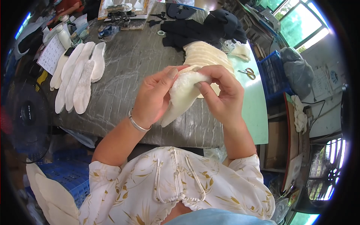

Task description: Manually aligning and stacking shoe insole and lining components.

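A white fleecy insole (184, 93) is held up in front of me, its narrower end hanging down over the table. My left hand (155, 92) is closed on its left upper edge, thumb laid along the top. My right hand (223, 90) pinches the upper right edge between thumb and fingers. A cream edge shows at the top between the hands; I cannot tell whether it is a second layer. Just behind them lies an overlapping row of cream insoles (204, 52). Several white fleecy insoles (79, 84) lie side by side on the table's left.
The dark grey table (123, 67) has a pale green sheet (255, 108) along its right side, with scissors (247, 73) on it. Black fabric (191, 30) lies at the back. A fan (28, 116) stands left; blue crates (275, 71) stand right. Another person's arm (67, 11) shows far left.
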A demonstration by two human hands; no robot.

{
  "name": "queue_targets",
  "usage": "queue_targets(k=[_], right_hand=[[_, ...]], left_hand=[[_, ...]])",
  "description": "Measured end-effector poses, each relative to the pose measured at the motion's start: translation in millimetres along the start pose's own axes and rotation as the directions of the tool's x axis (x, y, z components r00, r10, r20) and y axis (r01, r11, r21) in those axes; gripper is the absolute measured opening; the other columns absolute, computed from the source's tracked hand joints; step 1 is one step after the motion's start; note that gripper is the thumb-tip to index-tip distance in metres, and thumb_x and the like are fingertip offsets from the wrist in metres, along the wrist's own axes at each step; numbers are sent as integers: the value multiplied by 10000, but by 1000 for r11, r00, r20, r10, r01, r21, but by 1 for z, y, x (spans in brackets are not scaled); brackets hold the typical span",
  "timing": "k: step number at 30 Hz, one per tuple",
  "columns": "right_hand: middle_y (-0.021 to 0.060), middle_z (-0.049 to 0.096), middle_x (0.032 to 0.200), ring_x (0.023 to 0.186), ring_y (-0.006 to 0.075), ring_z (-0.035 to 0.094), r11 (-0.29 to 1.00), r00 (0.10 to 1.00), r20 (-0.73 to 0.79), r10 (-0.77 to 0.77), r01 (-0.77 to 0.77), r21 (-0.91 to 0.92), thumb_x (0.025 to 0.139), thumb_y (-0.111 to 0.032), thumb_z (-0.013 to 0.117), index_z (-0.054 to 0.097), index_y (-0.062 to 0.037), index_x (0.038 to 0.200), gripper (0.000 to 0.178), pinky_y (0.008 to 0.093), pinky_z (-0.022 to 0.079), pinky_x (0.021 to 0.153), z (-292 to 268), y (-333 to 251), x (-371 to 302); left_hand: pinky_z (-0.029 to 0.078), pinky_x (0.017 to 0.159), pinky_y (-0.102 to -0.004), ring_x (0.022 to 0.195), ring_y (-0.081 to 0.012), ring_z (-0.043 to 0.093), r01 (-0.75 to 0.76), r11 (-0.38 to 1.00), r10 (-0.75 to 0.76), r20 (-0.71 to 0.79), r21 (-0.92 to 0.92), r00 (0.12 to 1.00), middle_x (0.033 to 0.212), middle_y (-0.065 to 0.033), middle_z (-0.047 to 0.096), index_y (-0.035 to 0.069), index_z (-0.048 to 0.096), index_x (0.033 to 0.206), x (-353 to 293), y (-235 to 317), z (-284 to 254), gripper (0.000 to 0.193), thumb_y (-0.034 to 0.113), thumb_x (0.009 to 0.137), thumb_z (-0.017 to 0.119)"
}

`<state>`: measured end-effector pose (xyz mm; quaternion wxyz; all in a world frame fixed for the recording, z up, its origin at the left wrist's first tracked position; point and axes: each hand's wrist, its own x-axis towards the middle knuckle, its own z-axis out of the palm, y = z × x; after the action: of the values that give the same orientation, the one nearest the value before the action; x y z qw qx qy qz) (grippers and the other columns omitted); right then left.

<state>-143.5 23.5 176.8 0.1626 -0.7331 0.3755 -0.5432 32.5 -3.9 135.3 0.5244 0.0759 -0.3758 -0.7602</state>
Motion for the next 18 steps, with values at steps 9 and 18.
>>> queue_targets(k=[9,18], right_hand=[[72,673,964,759,118,567,998,998,59,-21,18,55,785,81,629,615,-4,943,180,239,458,675,-5,5,0],[76,677,975,735,99,573,994,997,65,45,-51,101,820,71,606,606,2,971,166,228,470,660,-4,6,-2]], left_hand=[[487,867,-233,967,-78,607,-3,997,4,-10,71,1000,1122,-74,652,-59,600,1233,2,-1,2,359,215,1049,458],[459,881,-227,1007,-85,590,-147,925,139,48,350,989,1152,-31,638,-22,643,1205,-1,-2,-6,308,192,1020,522]])
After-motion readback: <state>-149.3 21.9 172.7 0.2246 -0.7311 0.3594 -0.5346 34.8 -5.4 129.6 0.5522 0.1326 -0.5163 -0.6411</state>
